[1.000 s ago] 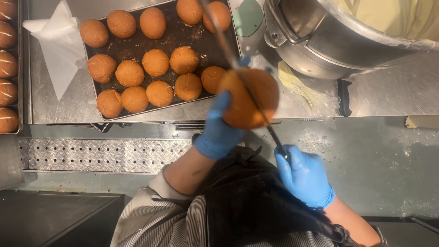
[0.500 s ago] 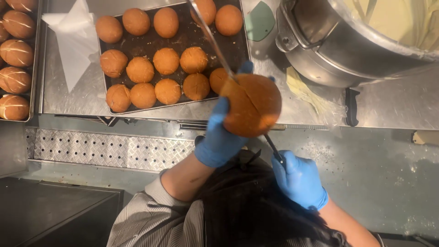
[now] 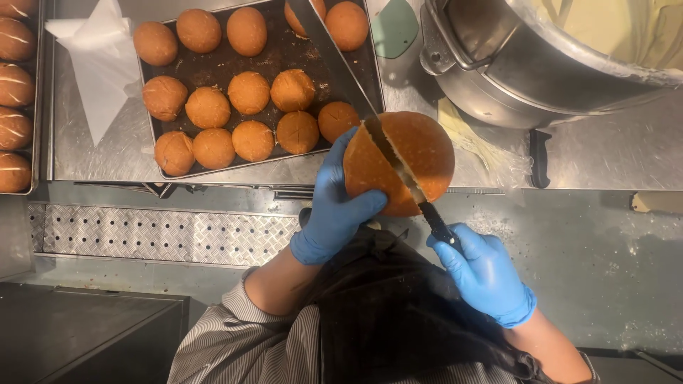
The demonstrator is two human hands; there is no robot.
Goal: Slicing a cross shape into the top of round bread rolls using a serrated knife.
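My left hand (image 3: 333,206), in a blue glove, holds a round golden-brown bun (image 3: 427,146) up in front of my chest. A long serrated knife (image 3: 338,60) cuts down into the top of the bun, and the pale crumb shows along the slit. My right hand (image 3: 484,274), also gloved in blue, grips the knife's black handle just below the bun. The blade's tip reaches out over the baking tray (image 3: 281,53), which holds several more buns (image 3: 248,94) on dark paper.
A large steel mixing bowl (image 3: 512,64) with pale cream stands at the top right. An empty piping bag (image 3: 103,67) lies left of the tray. Another tray of buns (image 3: 14,92) sits at the far left edge. A chequer-plate step (image 3: 142,231) runs below the counter.
The knife has sunk deeper into the bun, opening a visible slit. The bun and both hands sit slightly lower and closer in view.
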